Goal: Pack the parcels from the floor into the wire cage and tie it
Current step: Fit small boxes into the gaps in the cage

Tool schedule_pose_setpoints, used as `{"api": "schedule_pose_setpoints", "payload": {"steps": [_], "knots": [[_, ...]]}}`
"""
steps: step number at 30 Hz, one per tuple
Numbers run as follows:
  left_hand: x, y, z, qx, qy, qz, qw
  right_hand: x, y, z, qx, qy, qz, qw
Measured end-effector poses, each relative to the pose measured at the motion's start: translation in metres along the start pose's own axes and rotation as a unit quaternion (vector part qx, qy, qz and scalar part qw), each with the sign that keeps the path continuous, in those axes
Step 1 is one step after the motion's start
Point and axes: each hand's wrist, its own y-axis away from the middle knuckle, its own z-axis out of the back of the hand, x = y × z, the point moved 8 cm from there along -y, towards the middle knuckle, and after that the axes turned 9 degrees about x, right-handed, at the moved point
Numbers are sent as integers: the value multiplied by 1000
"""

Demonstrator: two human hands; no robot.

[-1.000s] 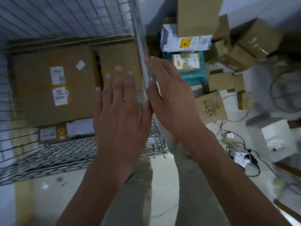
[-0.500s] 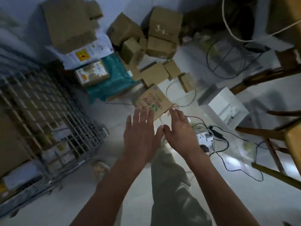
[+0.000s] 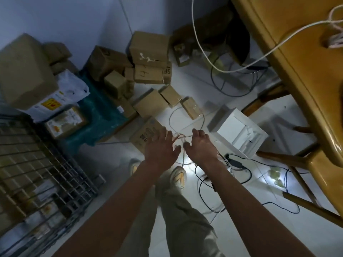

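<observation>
Both hands, left (image 3: 161, 149) and right (image 3: 200, 147), reach spread and empty toward the box (image 3: 146, 134) on the floor beside the cage (image 3: 48, 175) (stiff cardboard, probably light), best gripped by opposite sides.

Matt brown cardboard parcels (image 3: 150, 48) lie on a glossy white floor (image 3: 232, 229) beside a grey metal wire cage (image 3: 46, 164); glossy yellow wooden table (image 3: 297, 71).

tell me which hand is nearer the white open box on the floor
Right. The right hand hovers just left of the white box; the left hand is farther left, over a printed cardboard parcel.
</observation>
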Motion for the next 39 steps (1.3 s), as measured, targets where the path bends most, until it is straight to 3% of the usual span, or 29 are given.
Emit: {"api": "schedule_pose_setpoints", "payload": {"steps": [7,13,21,27,29,32,36,39], "knots": [[19,-93,6,19,-110,-76,991,-19,-88,5,29,22,-49,998],[23,-223,-17,12,-248,-141,958,-59,-212,-24,9,38,-79,996],[31,-416,-46,-29,-359,-93,928,-110,-394,-91,-48,46,-100,993],[22,-516,-86,-32,-421,-143,895,-127,-496,-116,-112,85,-90,986],[20,-526,-93,-41,-411,-151,898,-126,-502,-114,-157,72,-78,982],[18,-504,-80,-51,-344,-165,923,-134,-477,-114,-149,-27,-90,984],[5,-425,-29,-42,-252,-179,950,-135,-386,-89,-142,-158,-142,967],[2,-357,17,-35,-140,-142,979,-120,-307,-52,-139,-206,-159,955]]}}
